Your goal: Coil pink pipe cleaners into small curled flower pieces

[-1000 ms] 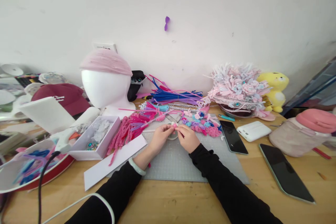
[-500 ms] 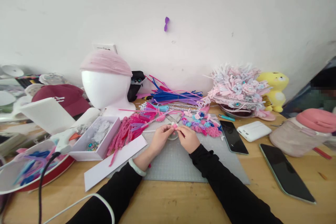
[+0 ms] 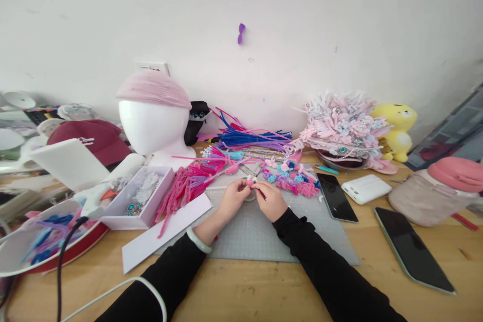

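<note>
Over the grey cutting mat, my left hand and my right hand meet, fingertips nearly touching. Between them they pinch a small pink fuzzy piece, which looks like bent pipe cleaner; its exact shape is mostly covered by the fingers. Scissors lie just behind the hands, partly hidden. Beyond my right hand is a cluster of small pink, blue and purple fuzzy flowers. Bundled pink pipe cleaners are to the left of my left hand.
A white box of beads, a white strip, a glue gun and a round tray stand left. Behind are a mannequin head and blue pipe cleaners. Phones and a white power bank lie right.
Both hands stay in almost the same place, still pinching the pink piece, with slight finger movement. At the far right, a dark shape has gone from view, showing a shelf-like structure.
</note>
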